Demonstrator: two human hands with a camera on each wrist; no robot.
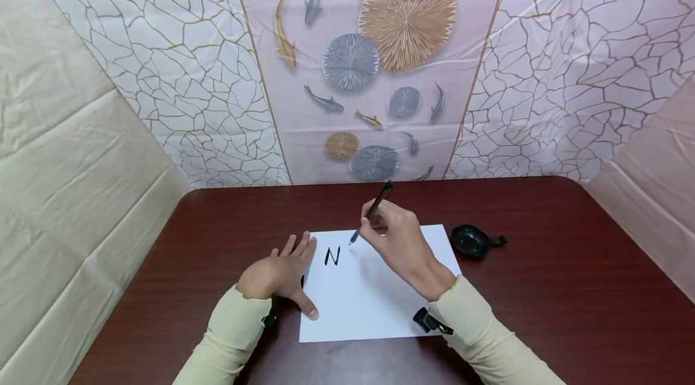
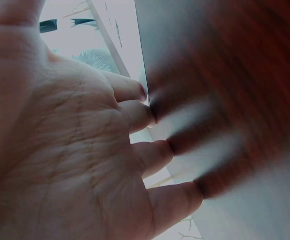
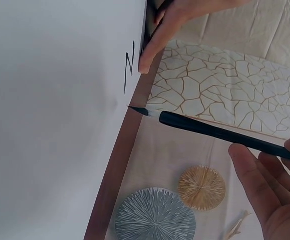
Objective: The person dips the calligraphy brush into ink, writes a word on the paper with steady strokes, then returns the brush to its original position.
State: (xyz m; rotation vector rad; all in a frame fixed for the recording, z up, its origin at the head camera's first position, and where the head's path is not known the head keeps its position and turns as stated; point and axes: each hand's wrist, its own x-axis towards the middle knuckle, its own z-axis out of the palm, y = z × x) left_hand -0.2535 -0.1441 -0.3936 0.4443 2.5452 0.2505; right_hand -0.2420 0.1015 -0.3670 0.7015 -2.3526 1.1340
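Note:
My right hand (image 1: 400, 243) pinches a dark-handled ink brush (image 1: 378, 199) over the upper part of a white sheet of paper (image 1: 374, 306). In the right wrist view the brush (image 3: 204, 129) shows a pale bristle base and a black, inked tip. A black letter N (image 1: 332, 256) stands at the paper's upper left, just left of the brush tip. My left hand (image 1: 282, 276) rests at the paper's left edge with its fingers spread and its thumb on the sheet. In the left wrist view the left hand's palm (image 2: 80, 150) faces the camera, fingertips down on the table.
A small black ink dish (image 1: 470, 241) with a short handle sits right of the paper. The dark red-brown table (image 1: 570, 288) stretches around the sheet. Behind it hangs a patterned cloth (image 1: 304, 149), with plain cream cloth (image 1: 70, 192) along the left side.

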